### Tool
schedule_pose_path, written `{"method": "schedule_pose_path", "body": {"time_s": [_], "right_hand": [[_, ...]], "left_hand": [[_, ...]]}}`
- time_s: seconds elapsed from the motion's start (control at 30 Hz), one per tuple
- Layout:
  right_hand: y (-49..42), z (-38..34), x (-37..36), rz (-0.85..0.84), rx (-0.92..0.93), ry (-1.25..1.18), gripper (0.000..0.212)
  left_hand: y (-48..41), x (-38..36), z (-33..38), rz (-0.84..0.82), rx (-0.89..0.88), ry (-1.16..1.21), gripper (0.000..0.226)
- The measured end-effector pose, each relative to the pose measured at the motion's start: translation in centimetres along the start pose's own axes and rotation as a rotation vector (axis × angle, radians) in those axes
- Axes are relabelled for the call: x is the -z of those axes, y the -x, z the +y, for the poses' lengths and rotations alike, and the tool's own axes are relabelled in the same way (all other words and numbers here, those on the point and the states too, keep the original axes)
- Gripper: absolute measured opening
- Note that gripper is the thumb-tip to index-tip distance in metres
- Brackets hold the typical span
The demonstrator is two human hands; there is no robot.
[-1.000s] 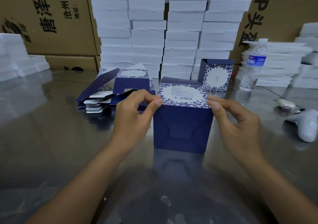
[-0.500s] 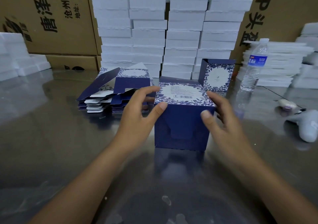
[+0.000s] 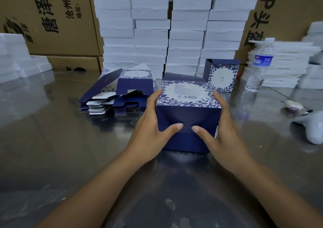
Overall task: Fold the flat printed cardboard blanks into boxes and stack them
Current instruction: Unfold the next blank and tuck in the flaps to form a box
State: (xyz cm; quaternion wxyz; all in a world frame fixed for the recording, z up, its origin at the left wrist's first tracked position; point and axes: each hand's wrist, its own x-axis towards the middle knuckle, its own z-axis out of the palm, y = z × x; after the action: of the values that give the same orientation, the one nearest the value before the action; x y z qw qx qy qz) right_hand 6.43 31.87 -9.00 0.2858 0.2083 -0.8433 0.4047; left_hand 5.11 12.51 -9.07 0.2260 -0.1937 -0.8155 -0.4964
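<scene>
Before the stacked white foam slabs (image 3: 187,35), left hand (image 3: 150,131) and right hand (image 3: 225,136) clamp a navy floral-printed cardboard box (image 3: 188,108), thumbs (image 3: 173,129) pressing its front.

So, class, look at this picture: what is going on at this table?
A person is folding printed cardboard boxes on a shiny metal table. The left hand and the right hand grip a navy floral box from either side, both thumbs pressing on its near dark face. A pile of flat blanks lies behind to the left, and another folded box stands behind to the right, near a water bottle.
</scene>
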Motion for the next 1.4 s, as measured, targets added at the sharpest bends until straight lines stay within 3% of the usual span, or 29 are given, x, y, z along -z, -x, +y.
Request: {"method": "schedule_pose_path", "body": {"time_s": [0.17, 0.5, 0.73, 0.93, 1.07, 1.17, 1.3, 1.33, 1.4], "right_hand": [[-0.1, -0.1, -0.2, 0.094, 0.014, 0.007, 0.076], [-0.1, -0.6, -0.2, 0.128, -0.011, -0.03, 0.071], [-0.1, -0.7, 0.0, 0.125, -0.019, -0.052, 0.069], [-0.1, -1.0, 0.4, 0.079, -0.125, -0.272, 0.072], [-0.7, -1.0, 0.3, 0.144, -0.163, -0.405, 0.04], [-1.4, -0.6, 0.6, 0.214, -0.303, -0.609, 0.033], [-1.7, 0.0, 0.7, 0.214, -0.436, -0.632, 0.018], [-1.7, 0.1, 0.6, 0.174, -0.477, -0.649, 0.024], [-1.5, 0.1, 0.5, 0.089, -0.552, -0.657, 0.073]], "left_hand": [[-0.1, -0.1, 0.2, 0.096, -0.046, -0.001, 0.08], [-0.1, -0.2, 0.6, 0.161, -0.056, -0.02, 0.077], [-0.1, 0.0, 0.8, 0.141, -0.061, -0.013, 0.074], [-0.2, 0.5, 1.4, 0.009, -0.013, 0.118, 0.065], [-0.2, 0.6, 1.4, 0.03, -0.007, 0.186, 0.057], [-0.3, 0.8, 1.6, 0.046, -0.022, 0.221, 0.052], [-0.2, 0.7, 1.9, 0.02, -0.078, 0.258, 0.049], [-0.1, 0.7, 1.9, 0.022, -0.079, 0.245, 0.051], [-0.1, 0.9, 1.8, 0.029, -0.037, 0.249, 0.049]]}}
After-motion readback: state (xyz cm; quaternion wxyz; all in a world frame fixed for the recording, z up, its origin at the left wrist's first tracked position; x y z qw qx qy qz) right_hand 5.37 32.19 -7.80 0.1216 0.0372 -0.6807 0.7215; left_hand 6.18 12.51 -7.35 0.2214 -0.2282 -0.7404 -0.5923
